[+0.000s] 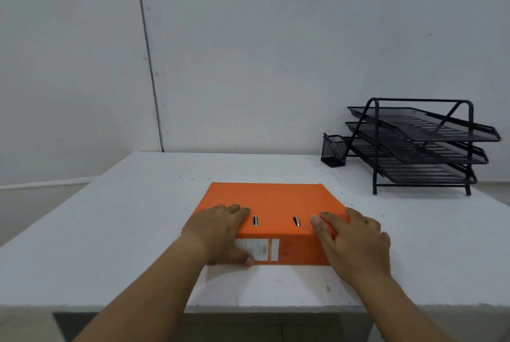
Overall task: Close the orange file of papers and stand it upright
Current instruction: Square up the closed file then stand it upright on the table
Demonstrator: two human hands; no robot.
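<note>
While closed, file (pixel 271 203) under fingers (pixel 240 210).

The orange file (pixel 271 203) looks like matt card, with two shiny metal slots (pixel 255 221) between the fingers (pixel 242 210) of both hands and a paper label (pixel 262 250); the table (pixel 132 217) is matt, speckled white; the black tray rack (pixel 422 145) is metal mesh

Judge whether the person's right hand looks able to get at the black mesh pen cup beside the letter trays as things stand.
Probably yes. The right hand rests on the closed orange file, and bare white table lies between it and the mesh pen cup. Nothing blocks the path, though it would need letting go and a forward stretch.
</note>
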